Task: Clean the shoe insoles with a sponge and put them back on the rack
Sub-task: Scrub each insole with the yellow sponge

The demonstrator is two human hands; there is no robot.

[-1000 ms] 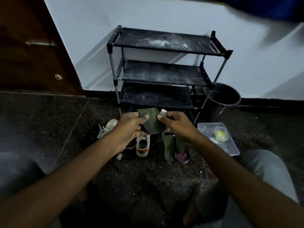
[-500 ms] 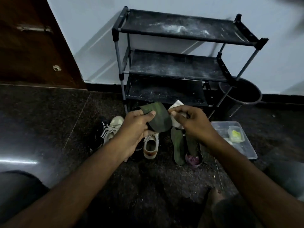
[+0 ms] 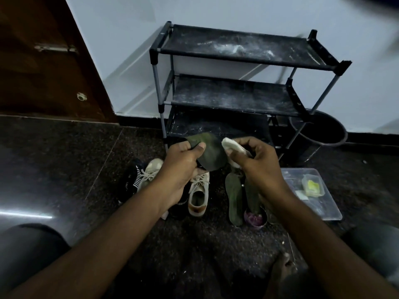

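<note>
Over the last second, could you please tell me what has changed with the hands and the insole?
The right hand has drawn the sponge rightward, from beside the left thumb to the right edge of the insole. The left hand still grips it; shoes and rack stay put.

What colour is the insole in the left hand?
Dark olive green insole, gripped by the left hand; head view.

The left hand (image 3: 183,162) covered the near end of the held insole (image 3: 210,152), and the right hand (image 3: 259,160) hid most of the sponge (image 3: 231,145). One insole on the floor (image 3: 251,195) lay partly behind the right wrist. The contents of the plastic box (image 3: 330,212) were too small to tell.
</note>
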